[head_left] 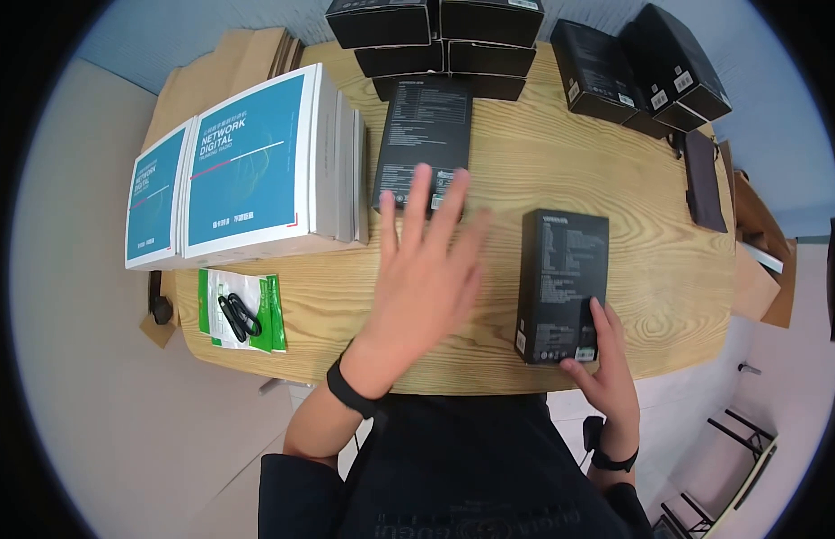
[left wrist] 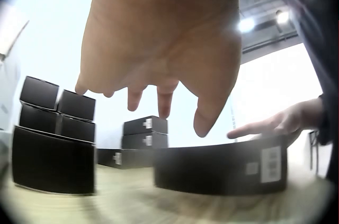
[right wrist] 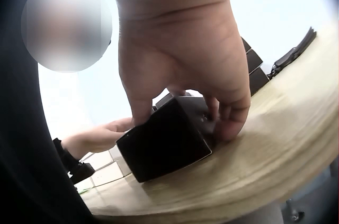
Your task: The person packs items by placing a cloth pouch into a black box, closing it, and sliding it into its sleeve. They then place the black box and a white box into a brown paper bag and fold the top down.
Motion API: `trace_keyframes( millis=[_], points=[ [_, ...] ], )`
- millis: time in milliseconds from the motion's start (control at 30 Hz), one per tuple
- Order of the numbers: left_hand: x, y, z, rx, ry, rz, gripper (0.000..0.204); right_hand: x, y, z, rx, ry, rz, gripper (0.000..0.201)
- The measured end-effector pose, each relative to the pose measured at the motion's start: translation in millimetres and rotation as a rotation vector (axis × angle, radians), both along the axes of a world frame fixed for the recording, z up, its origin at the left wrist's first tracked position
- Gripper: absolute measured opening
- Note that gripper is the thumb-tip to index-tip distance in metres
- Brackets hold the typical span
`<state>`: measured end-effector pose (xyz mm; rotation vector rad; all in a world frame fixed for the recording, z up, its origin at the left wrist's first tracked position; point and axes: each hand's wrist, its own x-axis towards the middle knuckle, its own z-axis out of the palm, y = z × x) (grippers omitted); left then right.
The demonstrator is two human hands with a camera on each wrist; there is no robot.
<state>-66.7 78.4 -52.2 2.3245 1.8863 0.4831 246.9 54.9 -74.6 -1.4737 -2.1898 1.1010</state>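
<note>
A black box [head_left: 566, 287] with pale printing and barcode labels lies near the table's front edge, right of the middle. My right hand [head_left: 606, 355] grips its near right end, thumb at the near edge and fingers along the right side. In the right wrist view, the black box [right wrist: 164, 142] shows its dark end face between thumb and fingers. My left hand [head_left: 426, 278] hovers over the table with fingers spread, slightly blurred. Its fingertips overlap the lower end of a second black box [head_left: 426, 135] in the head view. The left wrist view shows nothing in that palm [left wrist: 164, 38].
Black boxes [head_left: 444, 58] are stacked at the back, with more black boxes [head_left: 637, 76] at the back right. White-and-teal boxes [head_left: 247, 171] stand on the left. Before them lies a green-and-white packet [head_left: 274, 314] with a black cable [head_left: 240, 319]. A dark pouch [head_left: 703, 184] lies at the right edge.
</note>
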Motion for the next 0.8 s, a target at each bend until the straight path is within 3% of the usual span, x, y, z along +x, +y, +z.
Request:
trace_keyframes(
  millis=[33, 333, 567, 800],
  points=[
    [-6, 4, -5, 0.006, 0.040, 0.101, 0.069, -7, 8, 1, 0.002, -0.007, 0.004, 0.092],
    [-5, 2, -21, 0.001, 0.068, 0.164, 0.076, -71, 87, 3, 0.124, -0.029, 0.099, 0.078],
    [-13, 12, -26, 0.010, 0.016, 0.145, 0.078, -108, 123, -7, -0.022, 0.125, 0.050, 0.075],
    [-13, 11, -32, -0.017, 0.010, 0.140, 0.082, -123, 146, -28, 0.131, 0.146, 0.052, 0.079]
  ],
)
